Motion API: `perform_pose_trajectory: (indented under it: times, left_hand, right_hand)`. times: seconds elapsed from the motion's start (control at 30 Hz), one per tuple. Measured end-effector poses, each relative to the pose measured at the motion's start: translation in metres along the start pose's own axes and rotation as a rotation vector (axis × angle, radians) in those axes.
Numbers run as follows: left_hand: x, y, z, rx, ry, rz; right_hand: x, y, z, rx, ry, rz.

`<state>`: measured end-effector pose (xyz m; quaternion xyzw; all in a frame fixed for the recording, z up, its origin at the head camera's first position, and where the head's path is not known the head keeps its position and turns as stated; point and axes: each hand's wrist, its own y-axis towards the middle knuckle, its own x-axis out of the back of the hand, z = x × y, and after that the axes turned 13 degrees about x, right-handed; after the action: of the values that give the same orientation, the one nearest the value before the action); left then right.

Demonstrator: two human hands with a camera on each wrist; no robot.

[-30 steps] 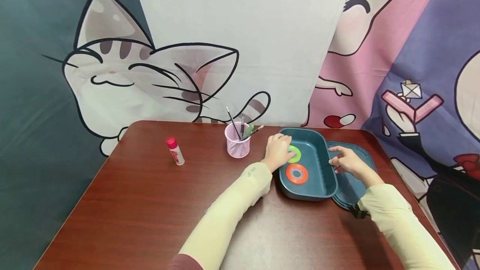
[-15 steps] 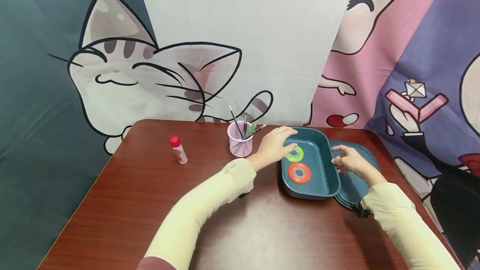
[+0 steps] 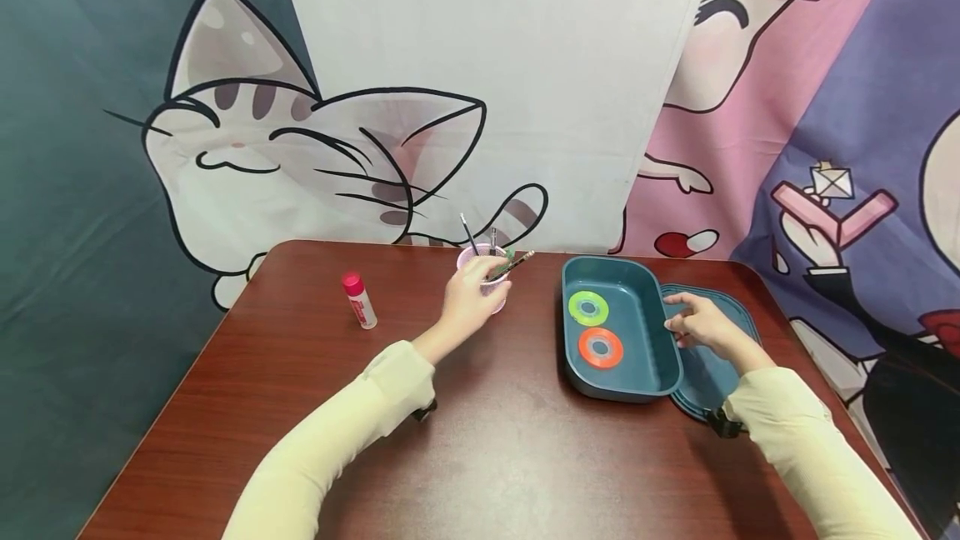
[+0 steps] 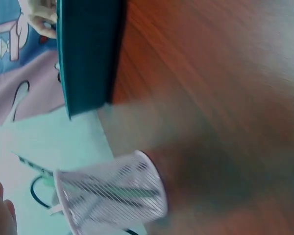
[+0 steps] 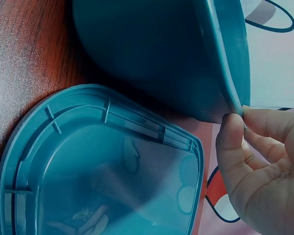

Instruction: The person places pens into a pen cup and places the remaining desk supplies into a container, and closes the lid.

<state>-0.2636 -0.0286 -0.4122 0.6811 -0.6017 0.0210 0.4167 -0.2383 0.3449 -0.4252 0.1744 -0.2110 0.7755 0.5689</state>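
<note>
My left hand is at the pink mesh pen cup, its fingers spread over the near side of the rim. In the left wrist view only some fingertips show, apart from the cup. Pencils, a dark pen and something green stand in the cup. My right hand pinches the right rim of a teal plastic box between thumb and fingers, plainly seen in the right wrist view. Inside the box lie a green tape roll and an orange tape roll.
A teal lid lies right of the box, partly beneath my right hand. A glue stick with a red cap stands on the left of the brown wooden table. A printed cloth hangs behind the table.
My left hand has come out of the box, leaving the green tape roll there, and moved left to the pen cup. The right hand has kept its place on the box rim.
</note>
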Motion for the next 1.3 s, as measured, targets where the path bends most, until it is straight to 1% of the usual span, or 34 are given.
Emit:
perform_pose_trajectory:
  times: [0.13, 0.33, 0.5, 0.63, 0.7, 0.8, 0.97, 1.1, 1.2, 1.3]
  left_hand:
    - [0.016, -0.007, 0.016, 0.036, 0.042, -0.054]
    - [0.036, -0.011, 0.039, 0.070, 0.048, -0.153]
    - [0.053, -0.013, 0.056, 0.088, 0.029, -0.263]
    - [0.067, -0.015, 0.067, 0.103, 0.029, -0.373]
    - [0.074, -0.017, 0.073, 0.129, 0.039, -0.422]
    - [0.082, -0.021, 0.081, 0.198, 0.036, -0.467]
    - [0.092, -0.031, 0.094, 0.324, 0.019, -0.486]
    - [0.096, -0.039, 0.102, 0.417, 0.022, -0.460]
    - [0.097, -0.043, 0.106, 0.494, 0.037, -0.426]
    - [0.098, -0.046, 0.109, 0.556, 0.044, -0.397]
  right_hand:
    - [0.000, 0.000, -0.001, -0.004, -0.002, 0.001]
    - [0.000, 0.000, -0.001, -0.004, -0.007, 0.007]
    - [0.001, 0.001, -0.001, 0.001, -0.022, 0.006]
    - [0.001, 0.002, -0.002, 0.003, -0.033, 0.003]
    - [0.001, 0.002, -0.002, 0.005, -0.034, 0.003]
    - [0.001, 0.002, -0.002, 0.006, -0.034, 0.002]
    - [0.000, 0.001, -0.002, 0.000, -0.029, 0.006]
    - [0.000, 0.000, -0.002, 0.001, -0.024, 0.006]
    - [0.000, 0.000, -0.002, 0.005, -0.022, 0.006]
    - [0.000, 0.000, -0.001, 0.003, -0.017, 0.005]
